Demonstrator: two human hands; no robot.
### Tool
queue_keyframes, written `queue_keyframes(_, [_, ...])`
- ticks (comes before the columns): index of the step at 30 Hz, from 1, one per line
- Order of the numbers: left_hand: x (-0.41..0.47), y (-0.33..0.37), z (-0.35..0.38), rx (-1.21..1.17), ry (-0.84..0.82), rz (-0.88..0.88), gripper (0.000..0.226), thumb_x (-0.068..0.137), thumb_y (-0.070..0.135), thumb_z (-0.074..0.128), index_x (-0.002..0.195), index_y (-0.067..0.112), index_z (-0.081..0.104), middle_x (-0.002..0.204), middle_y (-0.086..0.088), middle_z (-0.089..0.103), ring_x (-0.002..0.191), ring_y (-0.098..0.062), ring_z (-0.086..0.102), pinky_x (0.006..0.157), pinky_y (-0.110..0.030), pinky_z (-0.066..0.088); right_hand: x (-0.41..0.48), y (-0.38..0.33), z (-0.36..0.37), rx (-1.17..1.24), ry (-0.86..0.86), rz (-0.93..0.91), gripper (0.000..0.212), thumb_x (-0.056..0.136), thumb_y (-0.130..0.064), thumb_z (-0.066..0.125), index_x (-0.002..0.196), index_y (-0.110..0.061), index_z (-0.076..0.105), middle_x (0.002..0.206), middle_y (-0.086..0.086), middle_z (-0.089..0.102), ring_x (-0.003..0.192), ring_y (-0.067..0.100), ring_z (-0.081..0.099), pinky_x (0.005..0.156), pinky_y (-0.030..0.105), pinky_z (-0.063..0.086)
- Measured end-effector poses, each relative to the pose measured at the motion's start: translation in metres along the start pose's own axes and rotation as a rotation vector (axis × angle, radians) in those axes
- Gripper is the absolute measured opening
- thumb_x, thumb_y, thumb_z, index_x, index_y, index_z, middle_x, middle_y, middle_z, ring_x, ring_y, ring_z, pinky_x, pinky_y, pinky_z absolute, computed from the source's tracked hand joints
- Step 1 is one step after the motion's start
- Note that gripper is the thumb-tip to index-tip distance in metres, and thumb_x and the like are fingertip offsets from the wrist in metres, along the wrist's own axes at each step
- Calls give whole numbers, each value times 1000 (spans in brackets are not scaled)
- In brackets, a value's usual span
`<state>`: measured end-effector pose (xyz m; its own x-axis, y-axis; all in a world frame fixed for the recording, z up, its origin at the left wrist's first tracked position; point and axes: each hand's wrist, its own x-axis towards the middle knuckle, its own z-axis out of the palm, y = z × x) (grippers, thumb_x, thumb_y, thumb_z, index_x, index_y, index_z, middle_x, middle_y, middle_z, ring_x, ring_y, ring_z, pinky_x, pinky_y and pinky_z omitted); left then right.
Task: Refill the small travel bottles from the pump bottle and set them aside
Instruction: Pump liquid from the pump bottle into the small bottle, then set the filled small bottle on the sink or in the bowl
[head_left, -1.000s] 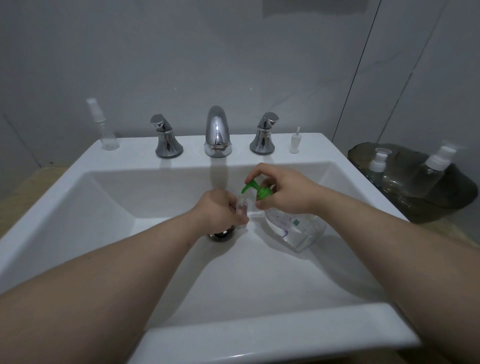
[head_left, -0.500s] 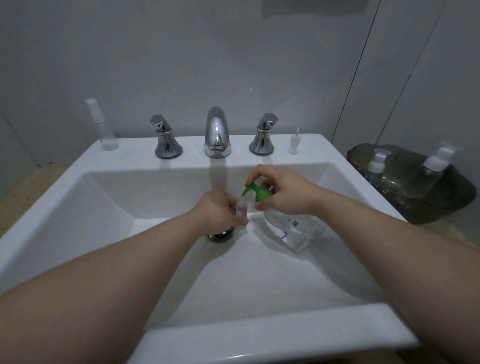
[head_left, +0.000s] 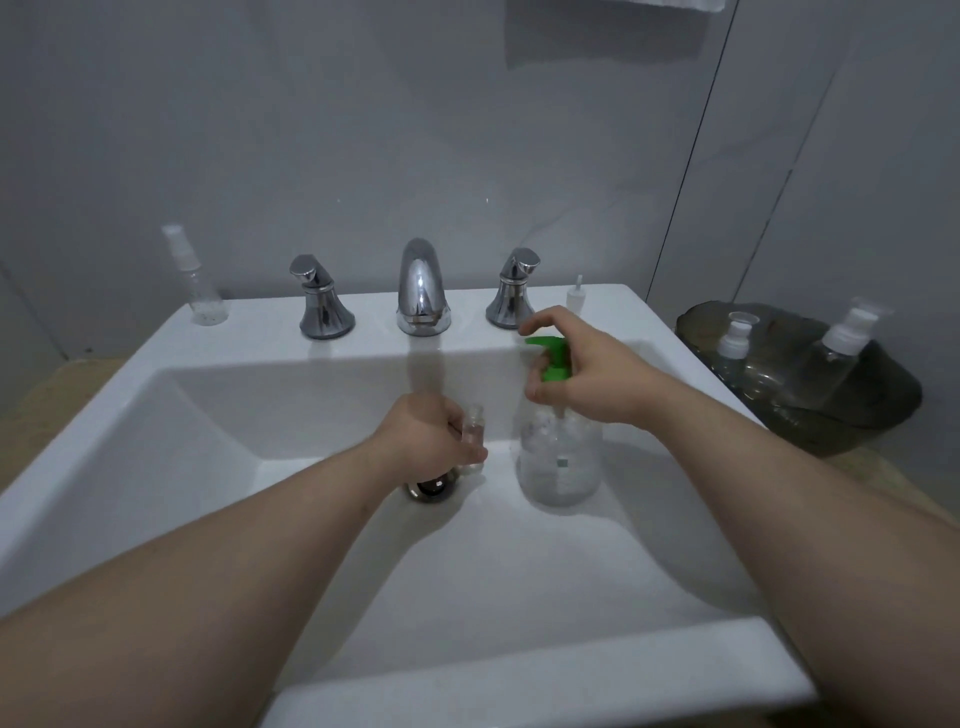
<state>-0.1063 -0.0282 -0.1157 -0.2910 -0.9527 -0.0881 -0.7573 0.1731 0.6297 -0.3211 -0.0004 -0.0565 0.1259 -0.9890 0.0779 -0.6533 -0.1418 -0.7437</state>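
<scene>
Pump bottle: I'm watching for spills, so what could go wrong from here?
The green nozzle of the pump bottle sits above and right of the open mouth of the small bottle, so a press now would probably squirt into the sink. The left hand holds that uncapped bottle near the drain; a weak grip could spill it.

sink (head_left: 156, 457) front: open basin floor up to the near rim | centre: travel bottle (head_left: 474, 427) and upright pump bottle (head_left: 561, 462) near, narrow gap between | back ledge: spray bottle (head_left: 201, 296), tap handles (head_left: 321, 306), spout (head_left: 421, 286) in a row | right: dark bowl (head_left: 878, 415) of bottles
</scene>
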Motion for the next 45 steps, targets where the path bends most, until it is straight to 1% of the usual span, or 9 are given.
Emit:
queue_keyframes(5, [-5, 13, -11, -60, 15, 19, 33, 77, 24, 85, 59, 17, 58, 54, 10, 51, 53, -7, 46, 51, -14, 36, -4, -2, -2, -20, -4, 4, 48, 83, -11, 79, 118, -34, 55, 91, 0, 74, 73, 13, 65, 68, 24, 48])
queue_keyframes(8, [-10, 22, -19, -27, 29, 44, 32, 77, 30, 86, 62, 14, 62, 60, 0, 61, 59, -12, 53, 63, -26, 46, -6, -3, -5, 13, 36, 4, 29, 88, -36, 80, 109, -32, 61, 94, 1, 74, 78, 14, 68, 74, 32, 53])
queue_keyframes(12, [-18, 30, -26, -24, 44, 61, 24, 77, 25, 83, 69, 8, 71, 65, -1, 74, 62, -15, 67, 73, -31, 57, -1, 1, -7, -25, 400, -18, 59, 93, -72, 50, 80, -16, 62, 76, 9, 69, 70, 25, 67, 73, 41, 53])
queue_keyframes(15, [-24, 36, -27, -29, 55, 75, 23, 78, 24, 83, 68, 8, 71, 62, 1, 73, 63, -14, 69, 74, -30, 58, 8, 9, -9, -163, 655, 25, 64, 106, -58, 35, 71, -9, 55, 74, 8, 57, 82, 31, 58, 68, 43, 42])
queue_keyframes(20, [-30, 44, -29, -17, 92, 103, 22, 76, 29, 83, 69, 10, 74, 66, 0, 74, 75, -18, 71, 78, -35, 58, 15, 11, -1, -160, 530, 27, 47, 109, -52, 30, 114, -36, 74, 134, 2, 49, 138, 22, 34, 116, 44, 28])
queue_keyframes(24, [-31, 47, -28, -32, 97, 107, 23, 74, 32, 84, 69, 12, 74, 70, -4, 74, 77, -23, 72, 79, -40, 59, 17, 13, 1, -280, 362, 123, 57, 109, -56, 11, 142, -49, 57, 166, -2, 29, 154, 23, 13, 123, 46, 8])
queue_keyframes(33, [-35, 51, -28, -77, 122, 104, 17, 75, 31, 85, 74, 16, 76, 70, 1, 75, 76, -18, 72, 78, -37, 60, 17, 12, -5, -265, 567, 20, 28, 107, -39, 48, 114, -24, 70, 122, -4, 66, 126, 28, 47, 103, 42, 34])
queue_keyframes(38, [-34, 51, -28, -98, 156, 105, 18, 78, 36, 84, 77, 20, 76, 72, 5, 75, 75, -14, 72, 77, -32, 59, 11, -3, -15, -106, 731, -112, 19, 104, -29, 57, 94, -18, 46, 78, -13, 49, 80, 21, 50, 69, 36, 34])
queue_keyframes(45, [-33, 54, -22, -171, 150, 109, 18, 76, 36, 87, 74, 23, 75, 66, 9, 73, 60, -2, 64, 61, -16, 50, -1, -30, -16, -3, 669, -290, 16, 95, -22, 72, 103, -20, 59, 74, -11, 59, 63, 1, 53, 61, 11, 38])
